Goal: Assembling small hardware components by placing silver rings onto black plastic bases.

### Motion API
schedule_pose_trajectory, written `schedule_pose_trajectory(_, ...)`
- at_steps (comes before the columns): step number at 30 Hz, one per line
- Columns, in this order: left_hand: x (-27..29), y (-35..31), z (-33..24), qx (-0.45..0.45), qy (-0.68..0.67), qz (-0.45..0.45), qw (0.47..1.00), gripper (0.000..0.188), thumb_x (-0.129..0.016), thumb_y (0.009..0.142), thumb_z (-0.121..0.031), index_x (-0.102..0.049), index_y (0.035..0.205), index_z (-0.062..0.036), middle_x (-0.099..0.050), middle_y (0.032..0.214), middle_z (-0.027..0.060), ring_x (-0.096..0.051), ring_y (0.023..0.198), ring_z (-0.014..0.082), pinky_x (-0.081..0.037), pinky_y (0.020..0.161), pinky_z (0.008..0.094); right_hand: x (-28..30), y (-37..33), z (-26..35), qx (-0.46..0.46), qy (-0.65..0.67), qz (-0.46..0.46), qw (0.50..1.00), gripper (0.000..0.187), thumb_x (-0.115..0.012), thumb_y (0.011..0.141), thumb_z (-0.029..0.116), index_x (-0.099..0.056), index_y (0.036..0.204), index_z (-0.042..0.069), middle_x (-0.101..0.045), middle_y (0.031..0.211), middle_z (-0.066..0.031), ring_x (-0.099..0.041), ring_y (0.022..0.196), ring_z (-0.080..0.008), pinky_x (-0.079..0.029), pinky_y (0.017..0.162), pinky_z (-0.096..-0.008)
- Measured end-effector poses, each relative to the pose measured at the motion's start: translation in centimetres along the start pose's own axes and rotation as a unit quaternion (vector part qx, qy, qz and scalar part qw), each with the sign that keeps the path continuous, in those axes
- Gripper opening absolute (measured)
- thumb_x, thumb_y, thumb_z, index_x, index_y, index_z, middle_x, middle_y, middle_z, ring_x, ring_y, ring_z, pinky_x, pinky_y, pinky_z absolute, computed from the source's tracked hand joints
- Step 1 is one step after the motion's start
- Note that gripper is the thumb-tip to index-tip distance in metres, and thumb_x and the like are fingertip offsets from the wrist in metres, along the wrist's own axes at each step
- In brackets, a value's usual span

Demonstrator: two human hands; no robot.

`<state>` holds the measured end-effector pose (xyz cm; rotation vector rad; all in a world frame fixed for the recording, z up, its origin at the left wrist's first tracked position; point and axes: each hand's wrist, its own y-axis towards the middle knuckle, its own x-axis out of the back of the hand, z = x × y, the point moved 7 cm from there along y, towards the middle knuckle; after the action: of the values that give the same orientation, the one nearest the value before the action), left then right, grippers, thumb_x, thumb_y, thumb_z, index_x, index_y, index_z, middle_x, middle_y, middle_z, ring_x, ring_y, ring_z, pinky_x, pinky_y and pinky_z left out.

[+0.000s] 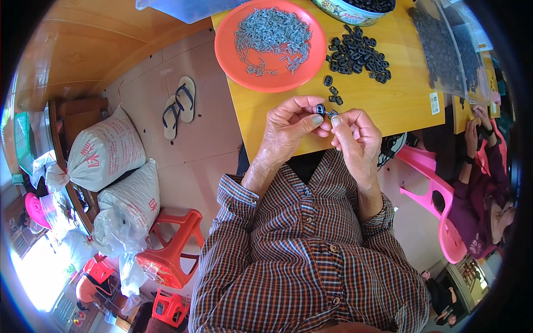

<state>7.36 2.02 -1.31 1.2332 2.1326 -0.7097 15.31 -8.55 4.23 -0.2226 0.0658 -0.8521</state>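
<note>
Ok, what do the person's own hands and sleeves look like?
The left hand and right hand are bare: no gloves, rings or watch show. The sleeves are finely checked in dark, orange-brown and whitish; the left cuff has a button.

Left hand (286,129) and right hand (358,141) close together before the torso (311,238); elbows bent. Each pinches, thumb (306,125) against curled fingers (300,104); thumb tips angled inward.

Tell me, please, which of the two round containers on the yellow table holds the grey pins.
The orange-red plate: it is wide and shallow with grey pins heaped on it, whereas the patterned tub holds black pieces.
</note>
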Motion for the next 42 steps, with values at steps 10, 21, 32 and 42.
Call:
schedule_pose_trajectory(10, 0.1, 0.0, 0.0, -0.021, 0.029, 0.001, 0.999, 0.028, -0.057, 0.086, 0.010, -0.059, 0.113, 0.0017, -0.063, 0.094, 0.0091, -0.065, 0.079, 0.0172, -0.056, 0.072, 0.0295, -0.1, 0.0, 0.0, 0.021, -0.017, 0.014, 1.000, 0.011, -0.061, 0.090, 0.006, -0.054, 0.084, -0.001, -0.063, 0.073, -0.0041, -0.053, 0.059, -0.0023, -0.042, 0.051, -0.0168)
schedule_pose_trajectory(21, -0.3, -0.2, -0.2, -0.027, 0.052, -0.004, 0.998, 0.030, -0.058, 0.086, 0.009, -0.060, 0.115, 0.0029, -0.064, 0.095, 0.0087, -0.064, 0.080, 0.0154, -0.056, 0.073, 0.0281, 0.1, 0.2, -0.1, 0.018, -0.034, 0.015, 0.999, 0.010, -0.061, 0.089, 0.006, -0.055, 0.085, -0.001, -0.063, 0.074, -0.0045, -0.055, 0.060, -0.0039, -0.045, 0.052, -0.0179)
schedule_pose_trajectory(32, -0.6, -0.2, -0.5, -0.030, 0.078, 0.003, 0.997, 0.030, -0.058, 0.086, 0.009, -0.060, 0.115, 0.0028, -0.064, 0.093, 0.0065, -0.063, 0.078, 0.0133, -0.055, 0.072, 0.0264, 0.0, 0.2, -0.5, -0.008, -0.021, 0.012, 1.000, 0.010, -0.061, 0.090, 0.007, -0.056, 0.086, -0.001, -0.064, 0.075, -0.0048, -0.055, 0.059, -0.0043, -0.046, 0.053, -0.0182)
schedule_pose_trajectory(42, -0.3, -0.2, -0.4, -0.047, 0.097, 0.011, 0.994, 0.030, -0.059, 0.086, 0.008, -0.061, 0.115, 0.0020, -0.063, 0.093, 0.0050, -0.063, 0.081, 0.0133, -0.055, 0.074, 0.0266, -0.1, 0.2, -0.8, -0.024, 0.002, 0.008, 1.000, 0.015, -0.060, 0.091, 0.015, -0.056, 0.083, 0.003, -0.056, 0.066, 0.0008, -0.048, 0.053, -0.0024, -0.037, 0.047, -0.0167)
